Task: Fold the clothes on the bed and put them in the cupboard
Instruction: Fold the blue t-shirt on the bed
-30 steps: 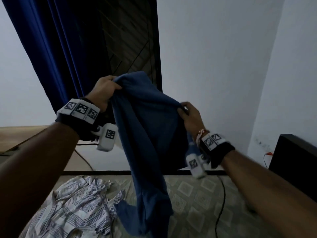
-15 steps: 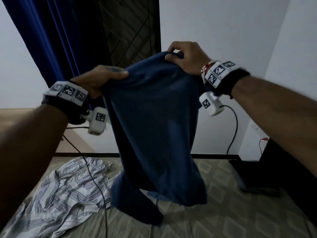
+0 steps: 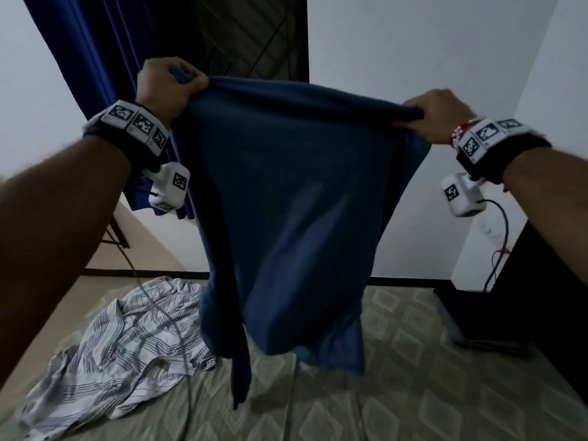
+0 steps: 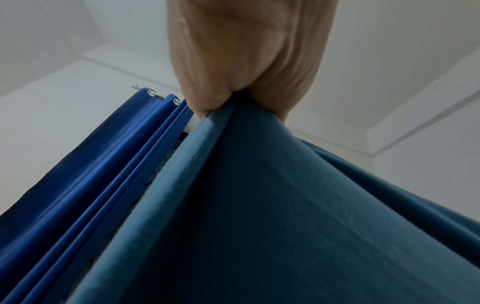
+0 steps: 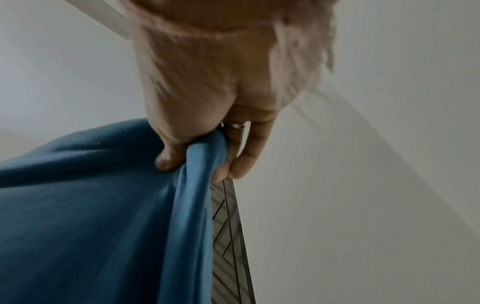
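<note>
A dark blue garment hangs in the air above the bed, stretched wide along its top edge. My left hand grips its upper left corner, fingers curled over the cloth. My right hand grips the upper right corner at nearly the same height. In the left wrist view the left hand pinches the blue garment from above. In the right wrist view the thumb and fingers of the right hand clamp a fold of the blue garment. A striped white shirt lies crumpled on the bed's left side.
A blue curtain hangs at the back left beside a dark patterned door panel. A black cabinet stands at the right of the bed, with cables along the wall. White walls close the room behind.
My hands have moved apart, the right one far to the right and lower, the left one up. The blue garment, earlier bunched and narrow, is now spread flat between them.
</note>
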